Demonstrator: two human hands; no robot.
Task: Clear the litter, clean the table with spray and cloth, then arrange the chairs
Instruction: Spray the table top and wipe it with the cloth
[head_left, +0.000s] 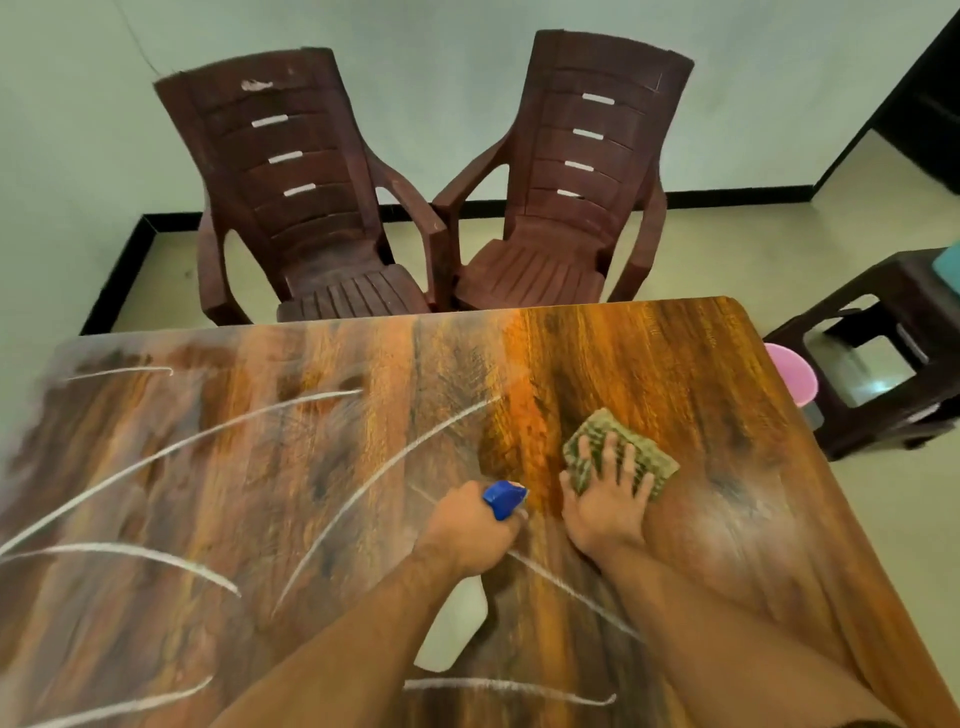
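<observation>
The wooden table (218, 493) fills the lower view, crossed by white curved streaks. My left hand (470, 530) grips a spray bottle (457, 623) with a white body and a blue nozzle (504, 498), held above the table near its middle. My right hand (608, 499) lies flat with spread fingers pressing a green-beige checked cloth (641, 447) onto the table's right half. Two dark brown plastic armchairs stand side by side beyond the far edge, the left chair (291, 197) and the right chair (576, 208), both facing the table.
A dark plastic stool (883, 358) stands on the floor to the right of the table, with a teal thing (948, 267) on top. A pink round object (792, 374) peeks out at the table's right edge. Pale wall and black skirting lie behind the chairs.
</observation>
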